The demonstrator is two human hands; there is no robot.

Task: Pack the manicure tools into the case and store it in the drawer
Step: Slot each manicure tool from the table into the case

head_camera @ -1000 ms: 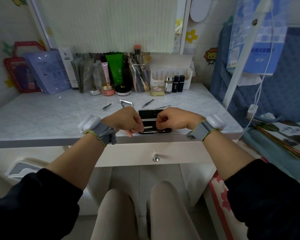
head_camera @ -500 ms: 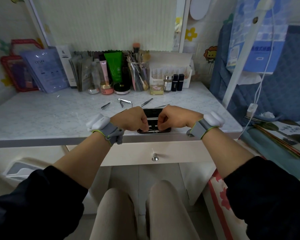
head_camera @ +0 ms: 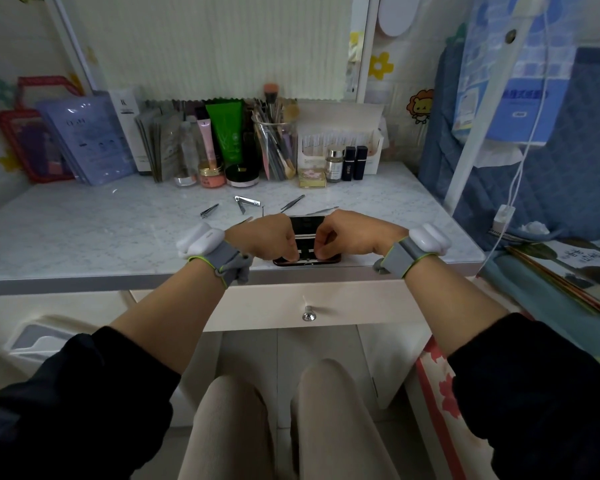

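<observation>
The black manicure case [head_camera: 307, 226] lies open at the front edge of the marble desk [head_camera: 84, 237]. My left hand [head_camera: 262, 237] and my right hand [head_camera: 350, 235] meet over its lower half with fingers curled. Their fingertips pinch the two ends of a thin metal tool [head_camera: 306, 250] lying across the case. Loose on the desk behind are a nail clipper [head_camera: 246, 202], a smaller clipper [head_camera: 209, 210], tweezers [head_camera: 292, 201] and a thin tool [head_camera: 327, 210]. The drawer [head_camera: 343, 299] under the desk is closed, its knob [head_camera: 307, 315] just below the case.
Cosmetics line the back of the desk: a green tube [head_camera: 227, 133], a brush cup [head_camera: 274, 150], jars and small bottles [head_camera: 335, 164]. A blue padded cover and a white post [head_camera: 482, 116] stand to the right. My knees are under the drawer.
My left hand has moved right onto the case, so both hands now meet over its lower half. The view has shifted slightly.
</observation>
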